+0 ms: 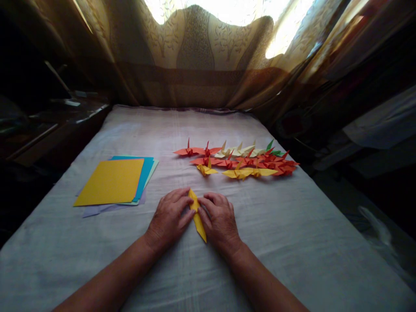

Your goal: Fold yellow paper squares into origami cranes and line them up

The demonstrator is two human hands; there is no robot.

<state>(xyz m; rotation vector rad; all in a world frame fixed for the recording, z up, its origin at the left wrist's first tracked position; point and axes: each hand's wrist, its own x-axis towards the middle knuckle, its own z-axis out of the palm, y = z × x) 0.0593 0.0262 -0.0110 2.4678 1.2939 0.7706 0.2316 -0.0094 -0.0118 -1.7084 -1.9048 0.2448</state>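
Observation:
A narrow, pointed piece of folded yellow paper (199,225) lies between my hands, just above or on the cloth. From its left side my left hand (170,214) pinches it near the upper half, thumb and fingers closed on its edge. My right hand (221,220) grips the same piece from the right, its fingers curled and the thumb on the paper. Parts of the folds are hidden under the fingertips. Beyond my hands stand several folded paper cranes: yellow cranes (240,174) in front, red cranes (248,161) behind, then cream cranes (239,151) and a green crane (276,152).
To the left lies a stack of square paper sheets, with a yellow sheet (112,182) on top and blue, pale green and lilac edges showing. A pale cloth (156,130) covers the table. Patterned curtains (195,78) hang behind it. Dark furniture (48,125) stands at left.

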